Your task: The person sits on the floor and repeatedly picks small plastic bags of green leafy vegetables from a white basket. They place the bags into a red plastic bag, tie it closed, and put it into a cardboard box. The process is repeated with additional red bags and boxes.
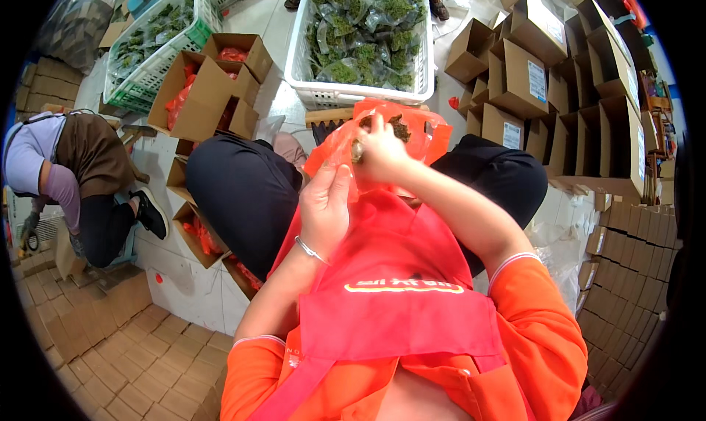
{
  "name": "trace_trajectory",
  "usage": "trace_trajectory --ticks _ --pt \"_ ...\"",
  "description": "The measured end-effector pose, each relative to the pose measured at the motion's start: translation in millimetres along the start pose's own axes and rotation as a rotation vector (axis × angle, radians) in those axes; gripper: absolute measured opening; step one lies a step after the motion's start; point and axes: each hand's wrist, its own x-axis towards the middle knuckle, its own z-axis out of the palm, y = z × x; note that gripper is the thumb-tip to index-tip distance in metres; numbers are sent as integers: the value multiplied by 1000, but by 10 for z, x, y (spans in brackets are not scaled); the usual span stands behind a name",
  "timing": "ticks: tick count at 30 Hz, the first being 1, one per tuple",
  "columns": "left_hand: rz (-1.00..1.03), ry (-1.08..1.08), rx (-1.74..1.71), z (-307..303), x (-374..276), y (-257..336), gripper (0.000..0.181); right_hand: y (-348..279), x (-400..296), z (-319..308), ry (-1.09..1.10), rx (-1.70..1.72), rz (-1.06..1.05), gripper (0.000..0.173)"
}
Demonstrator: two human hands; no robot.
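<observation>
A red plastic bag (436,139) lies open above my lap, between my knees. My left hand (325,206) pinches its near left edge between thumb and fingers. My right hand (383,153) is down at the bag's mouth, its fingers bent among the contents. Beside those fingers shows a dark brown-green plant clump (400,128), and a bit of clear wrapping (357,149) lies under them. Whether the right fingers grip anything is hidden. Just beyond the bag stands a white plastic crate (358,93) of green plants in clear bags (364,51).
Open cardboard boxes (510,79) crowd the right. At left, more boxes (207,95) contain red bags, near a green-and-white crate (132,95) of bagged plants. A person (83,162) bends over at far left, holding scissors (32,240). Flat cartons (138,355) are stacked low left.
</observation>
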Motion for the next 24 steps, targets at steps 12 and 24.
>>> trace_trajectory --ticks 12,24 --pt "331 263 499 -274 148 80 16 764 -537 -400 658 -14 71 39" --pt "267 10 11 8 171 175 25 384 -741 -691 613 317 -34 69"
